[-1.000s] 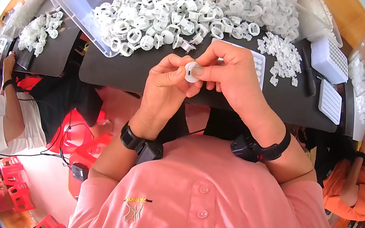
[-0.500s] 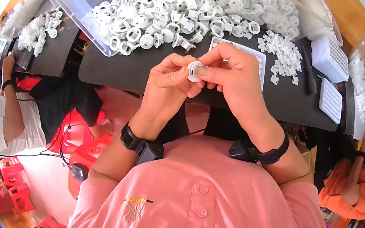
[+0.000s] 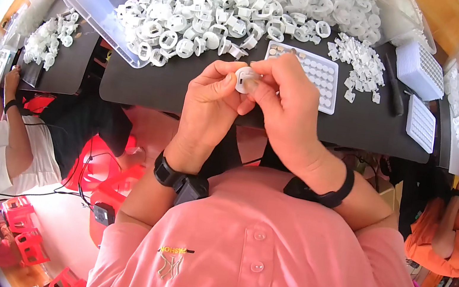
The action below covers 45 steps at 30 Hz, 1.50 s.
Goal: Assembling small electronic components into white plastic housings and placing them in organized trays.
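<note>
A small round white plastic part (image 3: 244,80) with a dark slot in its face is held up over the table's front edge. My left hand (image 3: 209,110) pinches its left side between thumb and fingers. From the other side, my right hand (image 3: 295,109) is closed, its thumb and bent fingertips at the part's right edge. The fingers partly cover the part, and anything small between the right fingertips is hidden. Just behind my right hand lies a white tray (image 3: 327,90) with rows of round white pieces, partly covered by that hand.
A large heap of white plastic parts (image 3: 203,7) spills from a clear bin (image 3: 91,13). Small white pieces (image 3: 357,64), a dark-handled tool (image 3: 393,85), stacked trays (image 3: 418,71) and a single tray (image 3: 421,124) lie rightward on the black table (image 3: 142,85). People sit at both sides.
My right thumb has slid off the part's face toward its right edge, and the right wrist has turned. The left hand keeps its pinch. The view has shifted slightly.
</note>
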Available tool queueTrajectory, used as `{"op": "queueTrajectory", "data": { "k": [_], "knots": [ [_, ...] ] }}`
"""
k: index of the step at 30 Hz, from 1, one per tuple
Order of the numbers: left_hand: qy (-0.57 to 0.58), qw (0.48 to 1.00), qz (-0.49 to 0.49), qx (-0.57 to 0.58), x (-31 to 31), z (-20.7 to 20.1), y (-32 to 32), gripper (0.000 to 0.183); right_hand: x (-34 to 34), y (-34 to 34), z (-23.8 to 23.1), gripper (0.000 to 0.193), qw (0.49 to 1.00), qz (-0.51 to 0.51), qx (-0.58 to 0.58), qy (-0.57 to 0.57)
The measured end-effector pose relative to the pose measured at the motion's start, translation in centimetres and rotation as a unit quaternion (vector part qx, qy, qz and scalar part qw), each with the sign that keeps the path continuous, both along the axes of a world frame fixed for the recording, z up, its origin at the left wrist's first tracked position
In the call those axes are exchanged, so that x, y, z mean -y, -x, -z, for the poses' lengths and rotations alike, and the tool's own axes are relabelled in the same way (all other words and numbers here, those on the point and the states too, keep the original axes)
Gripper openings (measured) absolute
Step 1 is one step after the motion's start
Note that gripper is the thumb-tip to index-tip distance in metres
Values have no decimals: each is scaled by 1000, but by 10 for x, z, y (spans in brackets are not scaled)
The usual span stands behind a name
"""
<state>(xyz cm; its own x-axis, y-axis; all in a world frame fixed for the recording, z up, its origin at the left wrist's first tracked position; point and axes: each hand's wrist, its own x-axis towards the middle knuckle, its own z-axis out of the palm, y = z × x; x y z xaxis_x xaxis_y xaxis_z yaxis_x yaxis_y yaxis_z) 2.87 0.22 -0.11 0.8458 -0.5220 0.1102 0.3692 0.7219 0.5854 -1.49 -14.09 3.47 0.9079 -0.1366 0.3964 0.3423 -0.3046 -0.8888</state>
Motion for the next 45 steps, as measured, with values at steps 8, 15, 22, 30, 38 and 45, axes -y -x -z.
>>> {"op": "queueTrajectory", "data": {
  "k": [8,15,22,30,38,45],
  "knots": [
    [-16,999,-29,42,3,2,3,22,2,6,6,15,981,50,176,68],
    [3,1000,-22,20,2,1,5,19,5,8,7,15,982,19,187,27],
    [16,999,-23,45,4,7,3,17,12,13,-1,14,996,-12,84,-29],
    [15,999,12,47,-3,6,-1,20,101,66,-29,15,983,112,39,142],
    [-4,999,18,41,1,1,0,28,183,82,-13,7,950,181,-192,168],
    [4,999,23,42,1,2,1,27,165,66,-4,13,825,246,28,508]
  ]
}}
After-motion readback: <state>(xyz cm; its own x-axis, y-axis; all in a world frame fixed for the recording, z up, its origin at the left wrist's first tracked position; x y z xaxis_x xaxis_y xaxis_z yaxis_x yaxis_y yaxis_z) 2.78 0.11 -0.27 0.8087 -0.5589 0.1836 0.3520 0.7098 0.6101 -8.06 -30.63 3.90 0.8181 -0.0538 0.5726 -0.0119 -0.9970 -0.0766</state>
